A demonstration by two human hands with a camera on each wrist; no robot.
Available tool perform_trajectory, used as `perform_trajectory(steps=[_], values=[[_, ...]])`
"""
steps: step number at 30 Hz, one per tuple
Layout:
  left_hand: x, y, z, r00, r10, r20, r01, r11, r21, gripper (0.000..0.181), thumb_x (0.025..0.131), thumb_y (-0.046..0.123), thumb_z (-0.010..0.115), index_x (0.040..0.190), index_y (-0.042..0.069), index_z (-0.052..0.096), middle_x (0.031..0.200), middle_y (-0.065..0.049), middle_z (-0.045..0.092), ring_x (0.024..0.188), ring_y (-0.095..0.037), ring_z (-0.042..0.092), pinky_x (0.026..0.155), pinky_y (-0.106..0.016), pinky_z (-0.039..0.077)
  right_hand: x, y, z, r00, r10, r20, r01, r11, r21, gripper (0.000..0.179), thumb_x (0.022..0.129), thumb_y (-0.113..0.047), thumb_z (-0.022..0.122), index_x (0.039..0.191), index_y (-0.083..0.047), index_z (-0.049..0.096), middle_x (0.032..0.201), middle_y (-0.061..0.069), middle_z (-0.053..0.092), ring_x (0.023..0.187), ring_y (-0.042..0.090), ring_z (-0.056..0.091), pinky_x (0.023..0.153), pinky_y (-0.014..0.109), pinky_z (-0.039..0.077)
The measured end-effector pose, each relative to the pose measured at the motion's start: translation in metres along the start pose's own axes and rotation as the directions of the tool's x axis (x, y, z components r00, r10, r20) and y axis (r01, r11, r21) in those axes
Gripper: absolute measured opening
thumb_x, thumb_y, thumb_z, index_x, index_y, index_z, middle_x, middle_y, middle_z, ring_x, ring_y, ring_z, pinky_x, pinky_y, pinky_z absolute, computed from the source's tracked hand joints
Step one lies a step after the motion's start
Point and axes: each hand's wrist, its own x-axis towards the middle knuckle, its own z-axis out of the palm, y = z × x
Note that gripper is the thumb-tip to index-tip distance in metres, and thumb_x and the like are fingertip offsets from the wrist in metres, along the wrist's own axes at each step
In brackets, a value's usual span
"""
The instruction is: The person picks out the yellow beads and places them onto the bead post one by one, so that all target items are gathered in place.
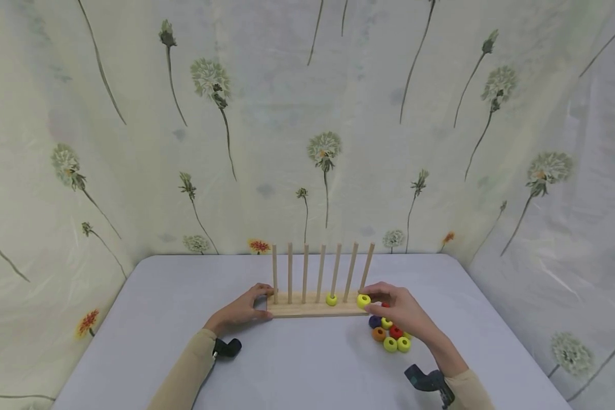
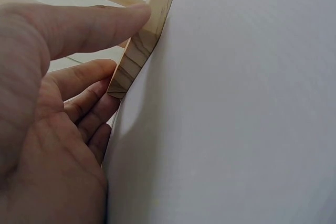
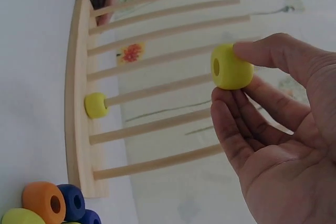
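A wooden peg stand (image 1: 307, 311) lies lengthwise on the table, with several upright pegs along its base. My left hand (image 1: 238, 310) grips the left end of that base, thumb (image 2: 105, 27) along the front and fingers behind. Between thumb and fingertips, my right hand (image 1: 397, 304) pinches a yellow bead (image 3: 233, 67) whose hole shows at one side. In the head view this bead overlaps the right end of the base. Another yellow bead (image 1: 331, 300) sits at the foot of the third peg from the right.
Loose beads lie in a cluster under and in front of my right hand: an orange bead (image 1: 379, 334), a red bead (image 1: 396, 331), a dark blue bead (image 1: 375, 321) and several yellow ones. A flower-printed curtain (image 1: 266, 142) hangs behind the white table (image 1: 307, 370).
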Motion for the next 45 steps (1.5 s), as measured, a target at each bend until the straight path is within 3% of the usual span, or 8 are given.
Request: perform_trajectory(steps=[4,8,15,21,26,35,45], values=[[0.000,0.000,0.000,1.000,0.005,0.002,-0.005,1.000,0.007,0.068,0.084,0.029,0.075,0.142,0.009,0.046,0.147,-0.014,0.035,0.139,-0.035,0.031,0.111,-0.057,0.027,0.004,-0.003,-0.001,0.999,-0.041,-0.008,0.041,0.999,-0.022,0.032,0.088,-0.027,0.071,0.117,-0.016,0.066,0.117,0.005,0.064,0.107,0.023,0.063,0.086,0.022,0.053],[-0.001,0.000,0.000,1.000,0.006,0.001,-0.006,1.000,0.011,0.068,0.084,0.029,0.075,0.142,0.009,0.046,0.146,-0.014,0.036,0.139,-0.035,0.032,0.111,-0.056,0.027,0.007,-0.006,0.000,0.997,-0.072,-0.027,0.072,0.997,0.002,0.035,0.087,-0.027,0.072,0.119,-0.012,0.066,0.117,0.005,0.065,0.107,0.022,0.064,0.089,0.022,0.052],[0.000,-0.003,0.002,1.000,0.001,-0.001,-0.001,1.000,0.006,0.068,0.083,0.030,0.075,0.141,0.011,0.047,0.147,-0.013,0.035,0.139,-0.034,0.031,0.111,-0.056,0.027,0.012,-0.020,0.008,0.992,-0.025,-0.120,0.025,1.000,-0.005,0.038,0.085,-0.034,0.074,0.118,-0.016,0.066,0.115,0.004,0.066,0.107,0.022,0.065,0.087,0.024,0.053],[0.001,-0.006,0.004,1.000,0.007,-0.003,-0.007,1.000,0.017,0.067,0.083,0.031,0.075,0.141,0.011,0.047,0.147,-0.012,0.036,0.139,-0.033,0.032,0.111,-0.056,0.028,0.016,-0.034,0.014,0.966,0.013,-0.259,-0.019,1.000,-0.021,0.041,0.084,-0.037,0.074,0.118,-0.016,0.066,0.113,0.004,0.068,0.105,0.021,0.065,0.086,0.022,0.052],[0.001,-0.004,0.002,1.000,0.009,-0.001,-0.009,1.000,0.016,0.067,0.084,0.031,0.075,0.141,0.009,0.047,0.147,-0.013,0.036,0.139,-0.034,0.031,0.112,-0.056,0.027,0.018,-0.042,0.018,0.945,0.014,-0.325,-0.019,1.000,-0.011,0.039,0.085,-0.031,0.074,0.117,-0.012,0.066,0.114,0.005,0.068,0.104,0.020,0.064,0.084,0.015,0.050],[0.003,-0.003,0.001,1.000,0.018,-0.008,-0.018,1.000,0.021,0.066,0.083,0.029,0.076,0.139,0.010,0.049,0.145,-0.011,0.037,0.139,-0.033,0.031,0.113,-0.055,0.026,0.023,-0.051,0.021,0.929,0.052,-0.366,-0.057,0.998,-0.003,0.037,0.085,-0.022,0.074,0.119,-0.010,0.066,0.114,0.008,0.068,0.104,0.022,0.065,0.087,0.030,0.054],[0.004,-0.006,0.002,1.000,-0.002,-0.007,0.002,1.000,0.010,0.067,0.083,0.031,0.076,0.140,0.012,0.048,0.147,-0.011,0.036,0.140,-0.033,0.031,0.112,-0.056,0.026,0.035,-0.063,0.021,0.923,0.050,-0.382,-0.047,0.999,0.016,0.037,0.086,-0.024,0.074,0.119,-0.011,0.066,0.117,0.008,0.067,0.105,0.021,0.064,0.087,0.027,0.054]])
